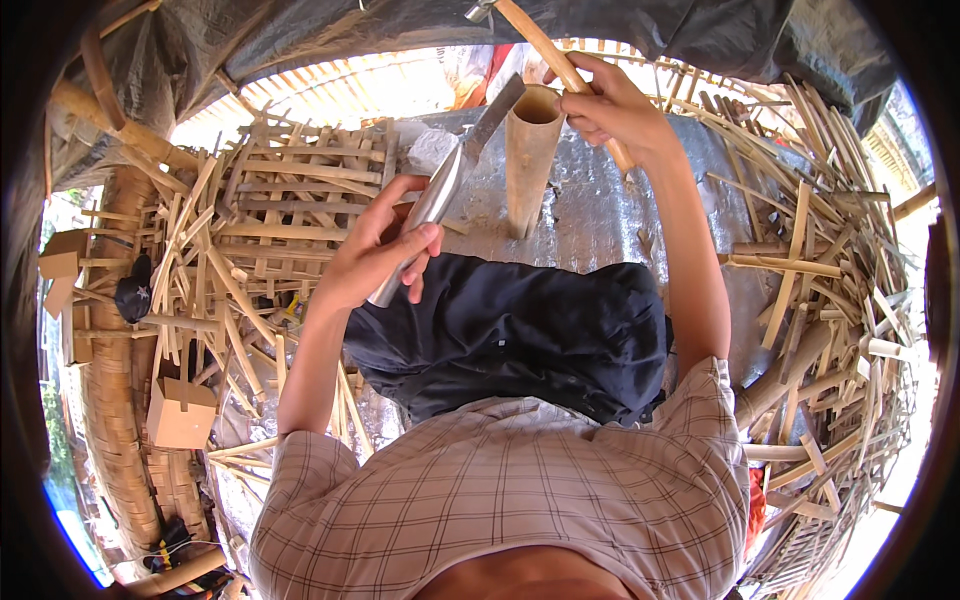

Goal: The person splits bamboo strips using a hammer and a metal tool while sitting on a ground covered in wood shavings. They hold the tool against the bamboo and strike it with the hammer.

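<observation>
My left hand (385, 245) is closed round the shiny metal handle of a knife (435, 200). Its straight, dark blade slants up and right, the tip near the rim of an upright bamboo tube (530, 160); whether they touch I cannot tell. The tube's open top faces up, its lower end on the grey floor beyond my knees. In my right hand (615, 110) is a hammer (545, 45), gripped by its wooden handle. The hammer's metal head points up and left at the top edge, partly cut off. My right fingers are close beside the tube's rim.
Split bamboo strips (810, 230) are heaped along the right. A slatted bamboo lattice (300, 180) and loose strips lie on the left, near a cardboard box (180, 412) and a dark cap (134, 290). A pale lump (432, 148) sits behind the knife. Dark sheeting (680, 30) hangs overhead.
</observation>
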`<action>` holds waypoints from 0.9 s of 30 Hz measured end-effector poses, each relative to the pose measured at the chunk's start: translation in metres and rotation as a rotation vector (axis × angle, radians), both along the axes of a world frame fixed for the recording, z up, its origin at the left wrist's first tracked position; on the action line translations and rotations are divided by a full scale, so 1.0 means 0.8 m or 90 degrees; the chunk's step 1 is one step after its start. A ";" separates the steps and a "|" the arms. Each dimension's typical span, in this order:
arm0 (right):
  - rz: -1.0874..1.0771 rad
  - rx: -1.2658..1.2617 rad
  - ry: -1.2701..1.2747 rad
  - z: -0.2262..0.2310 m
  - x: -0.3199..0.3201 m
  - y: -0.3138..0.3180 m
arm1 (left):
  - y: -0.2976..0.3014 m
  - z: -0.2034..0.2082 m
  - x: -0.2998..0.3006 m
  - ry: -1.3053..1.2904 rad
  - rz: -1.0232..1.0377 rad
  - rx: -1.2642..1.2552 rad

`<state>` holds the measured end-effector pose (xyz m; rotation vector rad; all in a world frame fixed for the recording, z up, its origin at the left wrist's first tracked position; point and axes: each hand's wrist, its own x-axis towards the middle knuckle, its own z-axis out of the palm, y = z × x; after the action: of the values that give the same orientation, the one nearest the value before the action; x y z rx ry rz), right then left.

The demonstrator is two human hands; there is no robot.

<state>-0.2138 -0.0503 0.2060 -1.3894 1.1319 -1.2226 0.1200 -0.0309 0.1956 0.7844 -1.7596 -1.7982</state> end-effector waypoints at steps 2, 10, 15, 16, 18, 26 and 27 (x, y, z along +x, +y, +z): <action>0.012 -0.002 0.000 -0.001 -0.002 -0.002 | -0.002 0.004 0.001 0.023 0.000 0.053; 0.018 -0.003 -0.010 -0.002 0.002 -0.002 | -0.022 0.006 0.012 0.158 -0.086 0.237; 0.020 -0.007 -0.028 -0.006 0.002 -0.006 | -0.038 -0.001 0.014 0.226 -0.148 0.368; 0.016 -0.007 -0.030 -0.005 0.003 -0.005 | -0.039 -0.003 0.014 0.236 -0.150 0.382; 0.012 -0.003 -0.039 -0.005 0.004 -0.005 | -0.035 -0.003 0.012 0.215 -0.109 0.332; 0.011 0.022 -0.067 -0.007 0.006 -0.009 | -0.012 -0.003 -0.006 0.046 0.135 -0.168; 0.011 0.023 -0.067 -0.008 0.005 -0.010 | -0.010 -0.002 -0.009 0.024 0.170 -0.243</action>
<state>-0.2099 -0.0586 0.1996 -1.2910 1.0623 -1.2426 0.1131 -0.0385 0.1940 0.7755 -1.8001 -1.2470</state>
